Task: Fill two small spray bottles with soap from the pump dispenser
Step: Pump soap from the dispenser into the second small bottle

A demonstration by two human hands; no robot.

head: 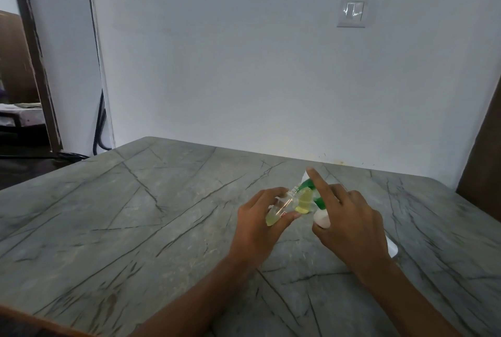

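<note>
My left hand grips a small clear spray bottle that is tilted, its open neck up against the green pump nozzle. Pale yellow soap sits in the bottle's lower end. A second small clear bottle with yellow soap stands just behind it, between my hands. My right hand wraps the white pump dispenser, with the index finger stretched out over the green pump head. Most of the dispenser is hidden by that hand.
Everything rests on a grey marble-patterned table pushed against a white wall with a light switch. A doorway and a black cable lie at the far left. A brown panel stands at the right edge.
</note>
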